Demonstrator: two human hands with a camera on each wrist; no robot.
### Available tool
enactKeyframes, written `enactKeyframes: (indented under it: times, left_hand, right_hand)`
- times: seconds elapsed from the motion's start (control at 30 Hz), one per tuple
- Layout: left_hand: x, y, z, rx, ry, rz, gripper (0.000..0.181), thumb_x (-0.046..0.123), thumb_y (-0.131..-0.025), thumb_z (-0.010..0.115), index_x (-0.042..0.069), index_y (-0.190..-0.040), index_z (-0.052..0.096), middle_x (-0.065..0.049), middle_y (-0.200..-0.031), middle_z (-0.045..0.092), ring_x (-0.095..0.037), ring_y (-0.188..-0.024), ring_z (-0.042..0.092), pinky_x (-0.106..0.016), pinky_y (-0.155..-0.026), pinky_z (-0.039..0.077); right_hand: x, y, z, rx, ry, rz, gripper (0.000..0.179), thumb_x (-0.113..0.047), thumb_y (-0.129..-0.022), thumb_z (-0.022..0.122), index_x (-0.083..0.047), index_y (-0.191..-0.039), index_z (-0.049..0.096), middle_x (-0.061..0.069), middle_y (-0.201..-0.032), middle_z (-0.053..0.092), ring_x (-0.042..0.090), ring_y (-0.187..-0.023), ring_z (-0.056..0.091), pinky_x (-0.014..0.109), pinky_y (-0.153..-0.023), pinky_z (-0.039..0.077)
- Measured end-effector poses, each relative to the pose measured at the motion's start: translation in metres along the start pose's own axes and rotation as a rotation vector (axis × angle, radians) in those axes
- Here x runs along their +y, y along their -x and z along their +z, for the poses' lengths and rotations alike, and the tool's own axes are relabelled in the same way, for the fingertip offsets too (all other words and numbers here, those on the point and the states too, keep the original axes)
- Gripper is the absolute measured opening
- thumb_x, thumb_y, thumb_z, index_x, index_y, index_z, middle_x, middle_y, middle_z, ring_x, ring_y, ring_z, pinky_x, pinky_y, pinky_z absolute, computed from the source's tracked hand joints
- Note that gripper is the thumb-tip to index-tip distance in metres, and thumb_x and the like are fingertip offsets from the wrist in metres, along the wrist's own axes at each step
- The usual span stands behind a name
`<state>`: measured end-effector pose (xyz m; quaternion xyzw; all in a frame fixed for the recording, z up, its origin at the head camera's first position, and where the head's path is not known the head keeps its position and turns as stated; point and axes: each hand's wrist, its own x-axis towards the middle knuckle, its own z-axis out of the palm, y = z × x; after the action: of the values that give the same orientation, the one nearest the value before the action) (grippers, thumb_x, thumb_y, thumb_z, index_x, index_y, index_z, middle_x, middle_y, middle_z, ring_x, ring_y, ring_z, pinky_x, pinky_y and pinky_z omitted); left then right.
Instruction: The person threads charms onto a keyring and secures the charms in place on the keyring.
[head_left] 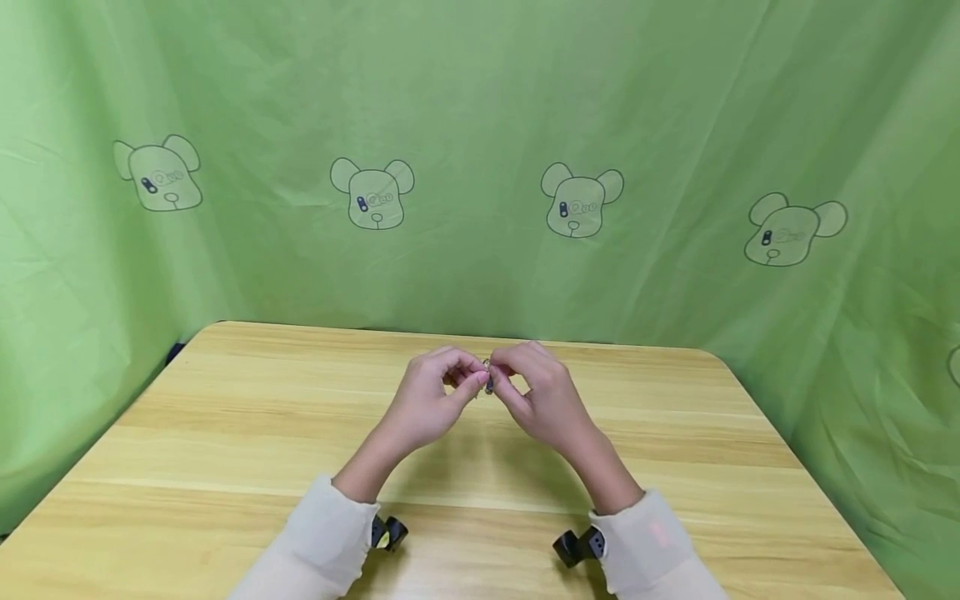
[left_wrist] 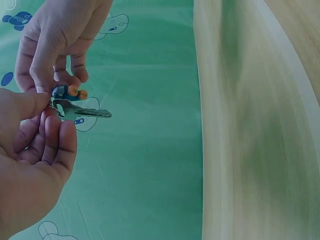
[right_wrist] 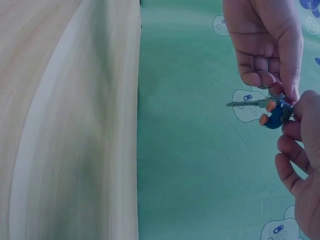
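Above the wooden table my left hand (head_left: 431, 398) and my right hand (head_left: 549, 398) meet fingertip to fingertip. Thumb and fingers of the left pinch the head end of a metal key (left_wrist: 85, 111), whose blade sticks out free. A small blue figurine charm (right_wrist: 276, 118) with orange feet hangs at the fingertips of the right, which pinch its upper end. Key and charm lie side by side in both wrist views. Whatever joins them, seemingly a small ring, is mostly hidden by the fingers.
The light wood table (head_left: 225, 433) spreads beneath both hands. Behind it and at the sides hangs a green curtain (head_left: 480, 275) printed with bear heads. A black wrist camera (head_left: 390, 533) sits at the left cuff, another black camera (head_left: 577, 547) at the right.
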<state>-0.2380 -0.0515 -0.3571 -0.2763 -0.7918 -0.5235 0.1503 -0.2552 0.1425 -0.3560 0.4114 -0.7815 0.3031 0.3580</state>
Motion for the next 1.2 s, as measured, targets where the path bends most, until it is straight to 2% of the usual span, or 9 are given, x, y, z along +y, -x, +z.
enactKeyframes:
  times: [0.4, 0.63, 0.8, 1.2]
  left_hand:
    - [0.0010, 0.0003, -0.0031, -0.014, -0.015, 0.056, 0.004, 0.011, -0.099, 0.070, 0.007, -0.097, 0.072, 0.002, -0.088, 0.067, -0.012, -0.078, 0.061, -0.029, -0.071, 0.055]
    - [0.0015, 0.0004, -0.0024, -0.025, -0.017, 0.024, 0.005, 0.010, -0.098, 0.070, 0.007, -0.096, 0.072, 0.001, -0.086, 0.066, -0.012, -0.076, 0.061, -0.028, -0.071, 0.056]
    - [0.0021, 0.0008, -0.0013, -0.013, -0.034, 0.025, 0.006, 0.010, -0.099, 0.068, 0.006, -0.095, 0.071, 0.001, -0.087, 0.068, -0.012, -0.076, 0.062, -0.028, -0.069, 0.055]
    - [-0.0004, 0.0009, -0.0030, -0.002, -0.063, 0.111, 0.004, 0.010, -0.098, 0.070, 0.007, -0.096, 0.072, 0.001, -0.089, 0.068, -0.011, -0.078, 0.063, -0.028, -0.072, 0.056]
  right_hand:
    - [0.0000, -0.0007, -0.0022, 0.004, -0.006, 0.019, 0.008, -0.002, -0.094, 0.064, -0.008, -0.093, 0.069, 0.000, -0.086, 0.069, 0.015, -0.082, 0.063, 0.033, -0.074, 0.053]
    - [-0.0009, -0.0004, -0.0019, 0.004, -0.004, 0.005, 0.008, -0.001, -0.093, 0.064, -0.008, -0.092, 0.069, 0.000, -0.084, 0.069, 0.016, -0.082, 0.063, 0.034, -0.073, 0.053]
    - [-0.0007, 0.0014, -0.0002, -0.023, 0.020, -0.004, 0.006, -0.005, -0.095, 0.065, -0.008, -0.092, 0.070, 0.000, -0.086, 0.070, 0.017, -0.083, 0.063, 0.034, -0.072, 0.053]
    - [0.0001, 0.0002, -0.0024, -0.014, 0.001, 0.014, 0.008, -0.001, -0.093, 0.067, -0.008, -0.093, 0.069, 0.000, -0.085, 0.069, 0.014, -0.082, 0.063, 0.032, -0.074, 0.053]
